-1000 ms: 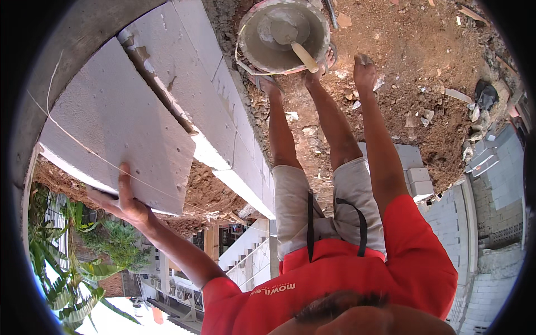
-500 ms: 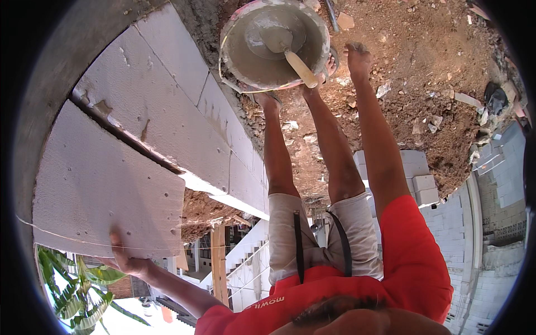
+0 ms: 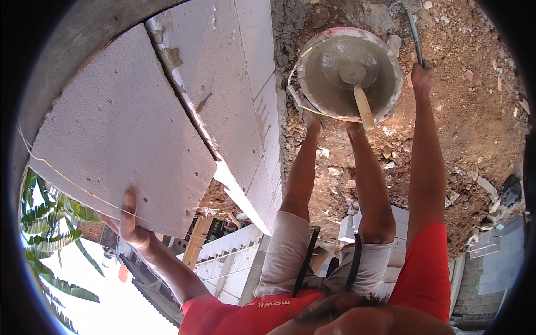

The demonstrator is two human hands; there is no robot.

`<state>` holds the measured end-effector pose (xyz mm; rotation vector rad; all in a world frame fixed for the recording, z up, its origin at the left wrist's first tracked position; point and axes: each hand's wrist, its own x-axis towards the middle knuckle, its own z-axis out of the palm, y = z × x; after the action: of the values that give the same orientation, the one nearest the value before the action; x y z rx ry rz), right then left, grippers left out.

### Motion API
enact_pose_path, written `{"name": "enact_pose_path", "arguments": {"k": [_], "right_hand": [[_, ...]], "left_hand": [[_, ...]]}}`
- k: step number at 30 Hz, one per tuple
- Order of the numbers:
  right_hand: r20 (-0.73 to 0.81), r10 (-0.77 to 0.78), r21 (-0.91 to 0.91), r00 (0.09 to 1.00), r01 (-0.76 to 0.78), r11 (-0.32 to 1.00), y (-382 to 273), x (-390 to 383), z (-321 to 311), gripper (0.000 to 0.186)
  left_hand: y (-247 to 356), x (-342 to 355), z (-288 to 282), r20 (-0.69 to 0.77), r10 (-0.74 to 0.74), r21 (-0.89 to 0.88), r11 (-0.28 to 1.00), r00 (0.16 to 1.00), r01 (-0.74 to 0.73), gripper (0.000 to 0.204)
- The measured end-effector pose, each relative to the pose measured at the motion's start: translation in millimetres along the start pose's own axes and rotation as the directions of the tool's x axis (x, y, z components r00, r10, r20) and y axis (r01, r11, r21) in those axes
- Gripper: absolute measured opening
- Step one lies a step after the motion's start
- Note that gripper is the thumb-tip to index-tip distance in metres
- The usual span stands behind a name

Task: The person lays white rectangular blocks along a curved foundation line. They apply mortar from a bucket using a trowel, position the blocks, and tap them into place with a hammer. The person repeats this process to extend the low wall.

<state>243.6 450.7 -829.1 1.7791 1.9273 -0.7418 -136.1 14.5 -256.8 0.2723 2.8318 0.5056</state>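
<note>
String (image 3: 84, 184): thin and pale, crosses the block near its outer edge, perhaps as a straight guide.
Big block (image 3: 128, 123): at left, beside the wall blocks, a dark gap between them.
Left hand (image 3: 133, 223): grips the block's outer edge, one digit on its broad face, seemingly to steady it.
Wall blocks (image 3: 223, 72): in line, mortar smeared along the gap.
Bucket (image 3: 397, 78): at the feet near the wall, probably for easy reach.
Trowel (image 3: 364, 106): in the mix, handle over the rim, likely kept handy.
Right hand (image 3: 422, 81): closed around a bar (image 3: 414, 36); its far end is unclear.
</note>
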Motion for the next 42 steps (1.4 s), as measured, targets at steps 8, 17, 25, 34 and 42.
{"name": "enact_pose_path", "arguments": {"k": [8,17,25,34,42], "right_hand": [[0.013,-0.170,0.382,0.985,0.152,0.911,8.7,-199.9,-205.8,0.012],[0.190,-0.140,0.602,0.972,-0.003,0.799,-113.2,-437.7,-347.7,0.016],[0.264,-0.792,0.441,0.551,0.661,0.607,-277.8,-607.9,-425.2,0.018],[0.523,-0.810,-0.120,0.266,0.964,0.239,-463.0,-716.2,-333.9,0.044],[0.571,-0.717,-0.620,0.400,0.783,-0.057,-523.7,-715.8,-225.1,0.054]], "left_hand": [[55.6,1.7,24.6,-0.030,-0.225,0.002,0.974,0.974,0.226,0.126],[-4.7,-48.6,-47.6,0.460,-0.190,-0.218,0.923,0.867,0.318,0.140],[-92.2,-158.3,21.2,0.160,-0.196,-0.554,0.793,0.968,0.252,0.132],[-38.9,-146.7,41.1,-0.168,-0.454,-0.747,0.638,0.875,0.188,0.126],[-12.1,-148.1,33.2,-0.193,-0.655,-0.830,0.506,0.731,0.235,0.104]]}}
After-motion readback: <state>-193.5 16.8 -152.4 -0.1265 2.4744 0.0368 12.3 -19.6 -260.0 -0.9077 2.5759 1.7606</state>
